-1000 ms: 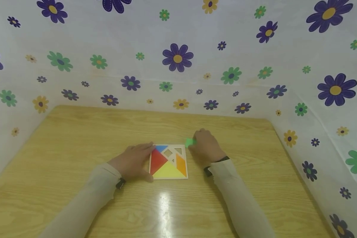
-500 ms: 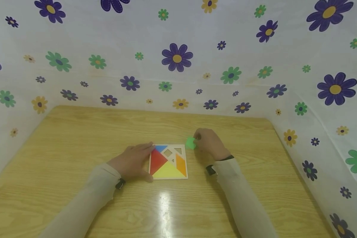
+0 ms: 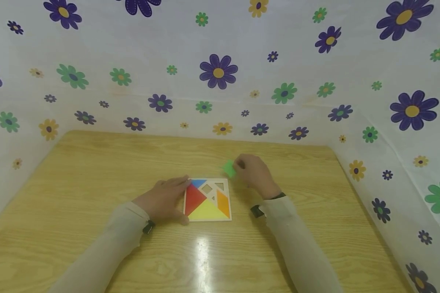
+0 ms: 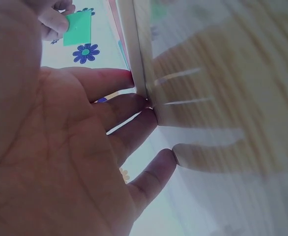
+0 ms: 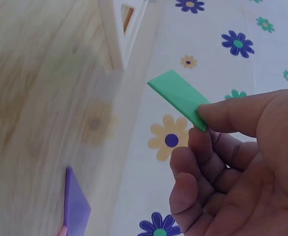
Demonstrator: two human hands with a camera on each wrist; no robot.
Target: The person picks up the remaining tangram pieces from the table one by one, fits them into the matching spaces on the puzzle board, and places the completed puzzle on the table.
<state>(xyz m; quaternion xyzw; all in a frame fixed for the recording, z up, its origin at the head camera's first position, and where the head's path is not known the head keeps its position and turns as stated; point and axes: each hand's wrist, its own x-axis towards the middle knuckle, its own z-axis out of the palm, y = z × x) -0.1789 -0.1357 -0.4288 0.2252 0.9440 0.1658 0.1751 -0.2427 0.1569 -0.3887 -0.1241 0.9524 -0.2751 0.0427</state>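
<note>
2 hands on it: your R hand (image 3: pixel 256 176) pinches the green pc (image 3: pixel 228 169); your L hand (image 3: pixel 162 199), fingers straight, touches the board (image 3: pixel 212 193) at 9 o'clock. Vs 0.5 s ago, pc's nudged twd 11; now off board's 1 o'clock corner, so prob. not seated yet. 3 slots (image 3: pixel 207 188) bare.

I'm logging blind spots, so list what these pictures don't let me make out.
Head view: right side of the flat green square piece, hidden behind the right hand.
Right wrist view: full outline of the flat purple pointed piece, cut off by the bottom edge; the pink sliver beside it shows too little to identify.
Left wrist view: most of the face of the square white-rimmed board, turned nearly edge-on.
</note>
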